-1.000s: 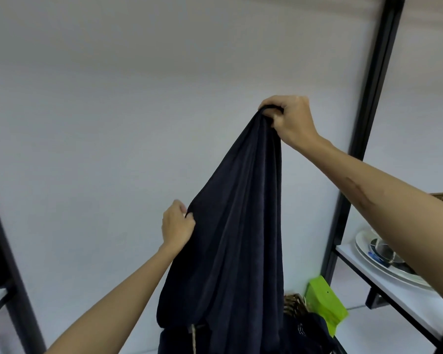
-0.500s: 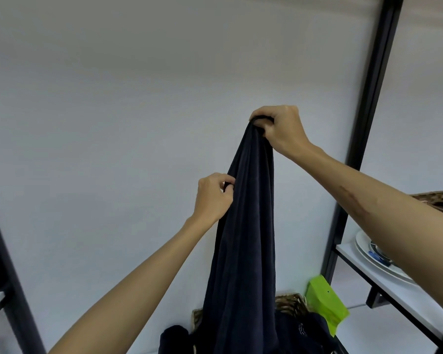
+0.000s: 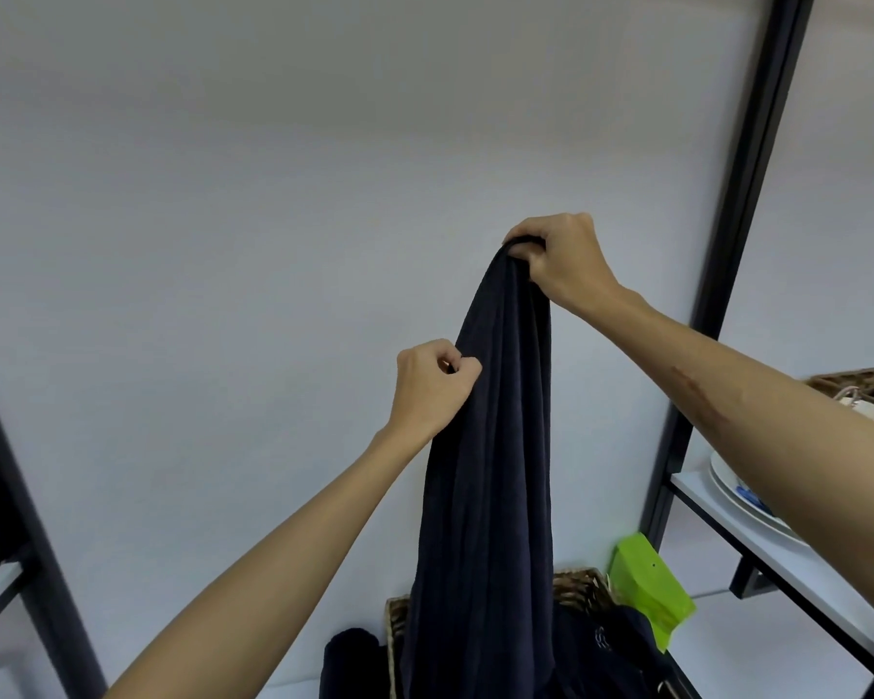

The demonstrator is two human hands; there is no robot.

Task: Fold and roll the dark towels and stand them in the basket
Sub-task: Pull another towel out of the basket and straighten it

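Your right hand [image 3: 563, 262] grips the dark towel's [image 3: 490, 471] top; your left hand [image 3: 432, 388] apparently pinches its edge; its hem hides the basket [image 3: 579, 587].

Two hands: left [image 3: 432, 391], right [image 3: 561, 262]. One towel [image 3: 490, 471] held up; at least two more dark cloths below, one by the basket's left [image 3: 351, 663], one in it [image 3: 596, 648]. One wicker basket [image 3: 579, 587]. One green pouch [image 3: 649, 590]. Two stacked plates [image 3: 742, 502]. One shelf [image 3: 778, 562]. A second wicker basket [image 3: 858, 378] at right.
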